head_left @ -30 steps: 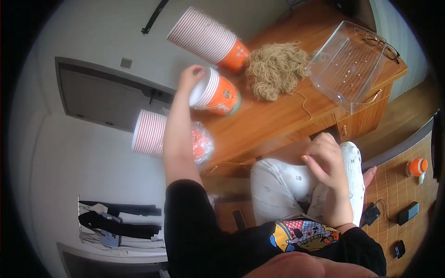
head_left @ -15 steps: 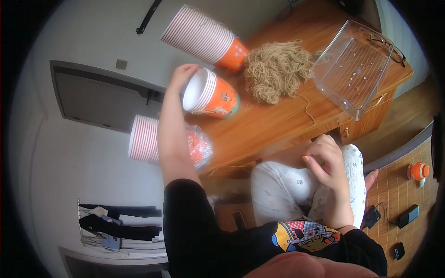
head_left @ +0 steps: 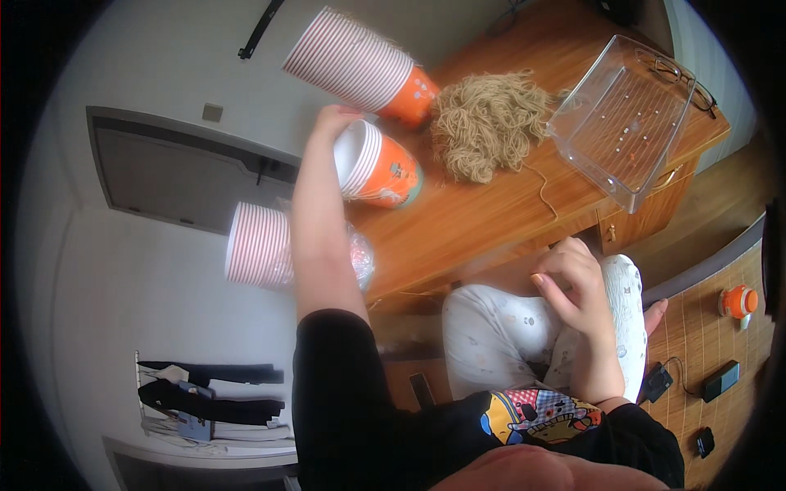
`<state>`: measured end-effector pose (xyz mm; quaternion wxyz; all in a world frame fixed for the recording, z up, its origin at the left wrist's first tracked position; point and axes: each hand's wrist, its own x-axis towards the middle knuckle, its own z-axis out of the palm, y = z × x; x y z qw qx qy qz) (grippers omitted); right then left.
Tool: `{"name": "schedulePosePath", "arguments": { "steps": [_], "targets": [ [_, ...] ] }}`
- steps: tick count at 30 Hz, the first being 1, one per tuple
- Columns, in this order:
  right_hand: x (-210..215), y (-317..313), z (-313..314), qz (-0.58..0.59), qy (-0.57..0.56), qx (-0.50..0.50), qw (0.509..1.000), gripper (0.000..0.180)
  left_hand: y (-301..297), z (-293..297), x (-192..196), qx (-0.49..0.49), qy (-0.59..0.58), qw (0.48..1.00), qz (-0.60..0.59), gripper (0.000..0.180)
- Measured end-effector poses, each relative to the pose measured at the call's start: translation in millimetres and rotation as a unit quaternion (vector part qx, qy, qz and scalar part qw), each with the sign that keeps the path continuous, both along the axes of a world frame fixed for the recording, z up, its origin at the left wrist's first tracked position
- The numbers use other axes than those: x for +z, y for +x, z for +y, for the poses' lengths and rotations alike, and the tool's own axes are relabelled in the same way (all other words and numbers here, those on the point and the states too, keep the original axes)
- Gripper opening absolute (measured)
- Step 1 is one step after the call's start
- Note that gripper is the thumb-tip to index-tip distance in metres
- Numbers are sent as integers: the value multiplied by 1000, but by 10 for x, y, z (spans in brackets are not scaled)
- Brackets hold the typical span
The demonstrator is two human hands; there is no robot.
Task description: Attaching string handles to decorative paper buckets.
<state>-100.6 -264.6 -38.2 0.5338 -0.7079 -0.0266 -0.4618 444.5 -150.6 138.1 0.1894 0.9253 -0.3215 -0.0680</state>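
My left hand reaches out to the far rim of a short stack of orange paper cups lying tilted on the desk. Its fingers are bent over behind the white rim, so I cannot see whether they grip it. Just beyond rises a tall stack of the same cups. A third stack, in clear plastic wrap, is partly covered by my left forearm. My right hand hovers over my lap, fingers curled in and thumb lying apart, with nothing visible in it.
A tangled heap of tan yarn lies beside the cups, one strand trailing over the desk. Right of it stands a clear plastic tray with small white bits inside, eyeglasses beside it. An orange mug sits lower right.
My left hand and forearm have shifted slightly right and away from me along the cup rim, covering more of the wrapped stack. My right hand is nearly still.
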Motion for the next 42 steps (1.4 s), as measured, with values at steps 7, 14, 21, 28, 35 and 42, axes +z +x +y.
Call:
{"name": "schedulePosePath", "arguments": {
  "steps": [7,14,21,28,35,42],
  "targets": [
    [-5,-28,-4,10,4,-6,1000,9,-185,0,-9,50,-21,995,88,49],
    [27,-102,36,-11,18,-9,1000,8,-648,275,5,24,-164,980,109,45],
    [96,-159,113,-16,28,-9,999,8,-900,476,-187,-84,-99,986,-104,47],
    [80,-191,158,-15,-9,1,1000,9,-994,389,-249,-48,-10,988,-146,52],
    [-62,-80,81,35,22,-37,998,6,-1471,402,-63,-55,-295,950,-86,45],
    [-81,-45,95,27,86,-23,996,7,-2615,502,-218,7,41,978,-204,58]
  ]
}}
